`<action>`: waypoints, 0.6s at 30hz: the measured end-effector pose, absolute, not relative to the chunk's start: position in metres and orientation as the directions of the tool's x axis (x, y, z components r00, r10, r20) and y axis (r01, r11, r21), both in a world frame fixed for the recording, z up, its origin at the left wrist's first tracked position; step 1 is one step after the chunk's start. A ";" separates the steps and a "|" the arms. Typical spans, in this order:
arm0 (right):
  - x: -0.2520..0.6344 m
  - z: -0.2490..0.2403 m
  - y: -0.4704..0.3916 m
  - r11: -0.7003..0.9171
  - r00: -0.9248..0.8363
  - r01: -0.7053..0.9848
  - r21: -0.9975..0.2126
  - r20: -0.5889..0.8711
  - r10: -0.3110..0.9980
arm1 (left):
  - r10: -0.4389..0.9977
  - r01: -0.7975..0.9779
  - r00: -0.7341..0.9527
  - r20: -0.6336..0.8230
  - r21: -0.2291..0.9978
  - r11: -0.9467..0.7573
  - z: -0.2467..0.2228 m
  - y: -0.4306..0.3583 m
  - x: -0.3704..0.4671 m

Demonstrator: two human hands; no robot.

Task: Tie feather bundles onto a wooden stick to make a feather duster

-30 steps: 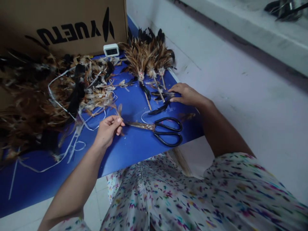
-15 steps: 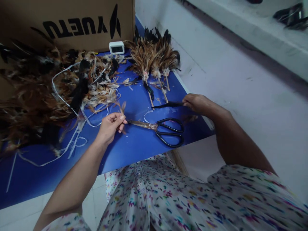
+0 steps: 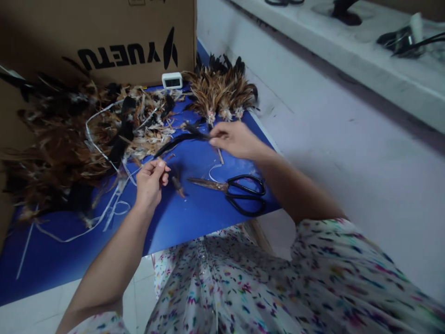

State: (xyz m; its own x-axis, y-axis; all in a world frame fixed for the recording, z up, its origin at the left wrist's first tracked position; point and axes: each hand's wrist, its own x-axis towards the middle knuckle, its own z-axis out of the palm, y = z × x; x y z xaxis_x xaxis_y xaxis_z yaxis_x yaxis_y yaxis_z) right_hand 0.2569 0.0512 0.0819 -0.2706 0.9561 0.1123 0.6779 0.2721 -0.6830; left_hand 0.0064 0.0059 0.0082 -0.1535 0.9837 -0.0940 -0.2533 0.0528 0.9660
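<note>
My right hand [image 3: 232,139] pinches long black feathers [image 3: 181,139] that point left over the blue table [image 3: 174,232]. My left hand [image 3: 151,178] is closed, thumb against forefinger; what it holds, if anything, is too small to name. A small brown feather piece [image 3: 178,185] is just right of that hand. Scissors [image 3: 225,185] with black handles lie in front, blades pointing left. Behind my right hand are brown and black feather bundles [image 3: 222,90] on sticks. A large loose pile of brown and black feathers [image 3: 69,139] covers the left side, with white ribbon [image 3: 104,213] across it.
A cardboard box [image 3: 114,28] rises behind the pile, with a small white digital device [image 3: 172,80] before it. The wall [image 3: 313,125] runs along the right, under a ledge [image 3: 313,37] bearing dark objects.
My right hand has swung left and inward with black feathers. My left hand has moved slightly left, and the brown piece formerly at its fingers is now apart from it. The view has shifted.
</note>
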 end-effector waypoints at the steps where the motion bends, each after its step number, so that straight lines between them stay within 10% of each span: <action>1: 0.245 0.078 0.062 0.302 -0.308 0.674 -0.674 0.115 0.944 | 0.981 -0.256 -0.176 -0.088 0.966 0.041 0.007 0.007 0.005; 6: 0.252 0.063 0.084 0.212 -0.140 0.897 -0.389 0.206 0.969 | 0.975 -0.283 -0.195 -0.105 0.958 0.047 0.003 0.010 0.002; 11: 0.296 0.039 0.072 -0.097 0.095 0.986 -0.132 -0.024 0.995 | 0.984 -0.275 -0.133 -0.121 0.958 0.080 0.003 0.007 0.009; 18: 0.321 0.026 0.079 -0.154 0.167 0.939 -0.308 0.017 0.986 | 0.991 -0.229 -0.007 -0.135 0.965 0.129 0.011 -0.001 0.016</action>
State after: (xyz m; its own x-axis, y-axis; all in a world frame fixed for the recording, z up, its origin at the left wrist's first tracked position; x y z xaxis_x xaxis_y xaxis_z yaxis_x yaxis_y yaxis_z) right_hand 0.3208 0.0786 0.0257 0.1669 0.9858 0.0170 0.9389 -0.1536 -0.3082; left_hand 0.0161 -0.0009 0.0110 -0.0072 0.9909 -0.1347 -0.2287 0.1295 0.9648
